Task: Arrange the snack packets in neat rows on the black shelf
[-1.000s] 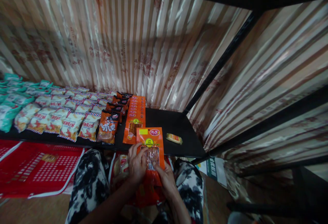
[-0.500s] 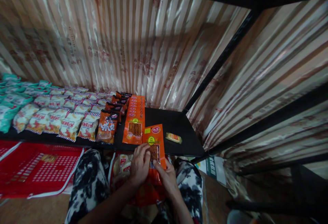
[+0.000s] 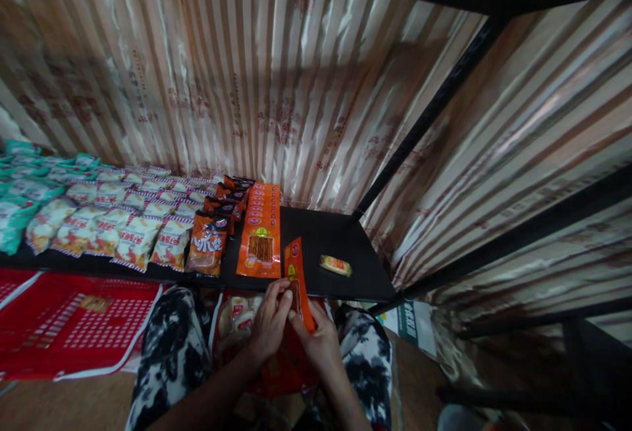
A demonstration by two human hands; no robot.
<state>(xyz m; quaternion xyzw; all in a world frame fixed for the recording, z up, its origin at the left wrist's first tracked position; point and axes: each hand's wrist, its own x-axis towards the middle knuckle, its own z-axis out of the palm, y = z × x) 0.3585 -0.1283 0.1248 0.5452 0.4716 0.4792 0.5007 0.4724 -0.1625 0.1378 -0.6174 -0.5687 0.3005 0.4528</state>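
Observation:
An orange snack packet [image 3: 295, 263] is held between my two hands at the front edge of the black shelf, turned partly edge-on. My left hand [image 3: 270, 318] pinches its left side, and my right hand [image 3: 316, 335] grips the lower right side with the thumb on top. Just behind and to the left, a row of overlapping orange packets [image 3: 260, 243] lies flat on the shelf. A small yellow-wrapped snack [image 3: 336, 265] rests by itself to the right of the held packet.
Brown-orange bags [image 3: 206, 243], white bags [image 3: 138, 237] and green bags [image 3: 14, 220] line the black shelf [image 3: 363, 286] leftward. Below are a red basket [image 3: 143, 316] and another holding packets between the knees. A black post [image 3: 424, 122] slants up at right before striped sheeting.
The held orange packet has turned from facing the camera to nearly edge-on, so it looks narrower. Both hands have stayed in almost the same place around it.

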